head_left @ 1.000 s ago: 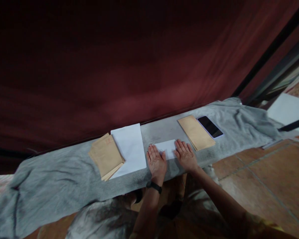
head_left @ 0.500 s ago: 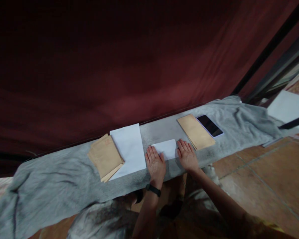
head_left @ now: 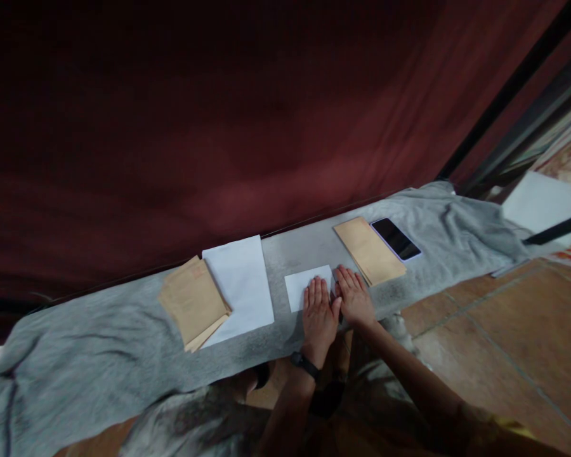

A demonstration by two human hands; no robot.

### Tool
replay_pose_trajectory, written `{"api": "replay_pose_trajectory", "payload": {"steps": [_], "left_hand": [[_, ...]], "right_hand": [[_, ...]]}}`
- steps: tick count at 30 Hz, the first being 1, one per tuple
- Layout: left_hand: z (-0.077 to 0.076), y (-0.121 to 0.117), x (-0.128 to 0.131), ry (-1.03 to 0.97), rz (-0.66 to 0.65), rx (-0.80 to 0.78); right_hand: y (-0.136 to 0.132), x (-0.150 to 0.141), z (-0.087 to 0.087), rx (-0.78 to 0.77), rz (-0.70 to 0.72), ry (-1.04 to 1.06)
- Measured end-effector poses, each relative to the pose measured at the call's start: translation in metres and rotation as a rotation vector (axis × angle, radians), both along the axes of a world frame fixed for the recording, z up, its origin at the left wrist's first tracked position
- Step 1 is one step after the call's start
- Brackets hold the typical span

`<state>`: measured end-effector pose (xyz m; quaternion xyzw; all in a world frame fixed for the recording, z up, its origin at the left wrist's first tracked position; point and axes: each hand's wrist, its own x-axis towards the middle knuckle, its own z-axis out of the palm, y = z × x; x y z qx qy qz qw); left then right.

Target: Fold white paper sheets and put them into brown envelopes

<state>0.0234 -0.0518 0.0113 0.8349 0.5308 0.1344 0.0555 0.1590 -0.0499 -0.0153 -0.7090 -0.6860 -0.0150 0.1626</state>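
A small folded white paper [head_left: 295, 287] lies on the grey cloth in front of me. My left hand [head_left: 320, 316] rests flat on its right half, fingers stretched out and covering part of it. Close beside, my right hand [head_left: 354, 297] is laid flat at the paper's right edge, its fingers extended. The two thumbs nearly meet. Neither hand grips anything. To the left, larger white sheets [head_left: 242, 285] lie partly under a fanned stack of brown envelopes [head_left: 197, 298]. Right of my right hand is another small pile of brown envelopes [head_left: 371, 251].
A phone [head_left: 396, 238] with a dark screen and pale purple edge lies against the right envelopes. Grey cloth [head_left: 99, 346] covers the narrow bench. A dark red curtain [head_left: 219, 158] hangs right behind it. Tiled floor [head_left: 495, 336] shows at the right.
My left hand has moved right, from the paper's left edge onto its right half, next to my right hand. The right hand stays at the right edge. The view has shifted slightly.
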Motion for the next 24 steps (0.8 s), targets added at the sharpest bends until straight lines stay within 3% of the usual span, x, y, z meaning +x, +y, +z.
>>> {"api": "replay_pose_trajectory", "payload": {"steps": [9,15,19,22,24], "left_hand": [[-0.011,0.0,-0.031,-0.013,0.22,0.048],[-0.016,-0.006,-0.042,-0.035,0.252,0.098],[-0.015,-0.006,-0.042,-0.013,0.247,0.08],[-0.011,-0.006,-0.043,0.022,0.225,0.068],[-0.01,-0.007,-0.045,0.05,0.208,0.075]], "right_hand": [[0.002,-0.005,-0.002,0.024,-0.029,0.019],[0.002,-0.001,0.0,0.061,-0.012,0.064],[-0.005,-0.009,0.008,0.098,0.151,0.11],[-0.014,-0.024,0.013,0.047,0.299,0.109],[-0.018,-0.033,0.015,0.012,0.326,0.094]]}}
